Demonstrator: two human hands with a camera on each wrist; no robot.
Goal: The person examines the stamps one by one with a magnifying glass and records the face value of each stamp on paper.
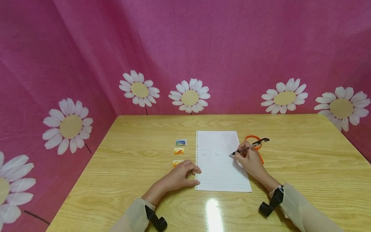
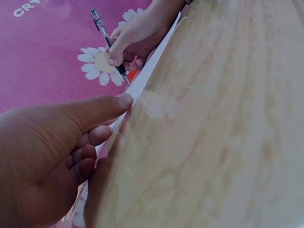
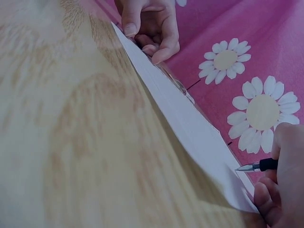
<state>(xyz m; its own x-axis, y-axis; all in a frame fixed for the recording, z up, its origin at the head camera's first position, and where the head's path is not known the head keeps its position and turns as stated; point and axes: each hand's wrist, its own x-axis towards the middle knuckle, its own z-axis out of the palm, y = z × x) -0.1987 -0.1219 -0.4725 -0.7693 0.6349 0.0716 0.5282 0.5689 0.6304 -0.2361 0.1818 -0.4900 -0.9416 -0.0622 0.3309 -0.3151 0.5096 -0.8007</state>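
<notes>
A sheet of lined paper (image 1: 220,174) with punched holes down its left edge lies on the table, bearing a row of faint handwritten marks. My right hand (image 1: 250,160) grips a pen (image 1: 244,149) in a writing hold, its tip at the right end of that row. In the right wrist view the pen's metal tip (image 3: 248,167) meets the paper. My left hand (image 1: 185,175) rests at the sheet's left edge; its thumb (image 2: 114,107) and fingertips touch the edge, and the fingers are bent loosely without pinching anything.
Three small picture cards stand in a column left of the paper: a blue one (image 1: 181,142), a yellow one (image 1: 179,151) and another yellow one (image 1: 177,163) partly behind the left hand. An orange loop-shaped object (image 1: 252,137) lies behind the right hand. A pink flowered curtain (image 1: 226,58) borders the table.
</notes>
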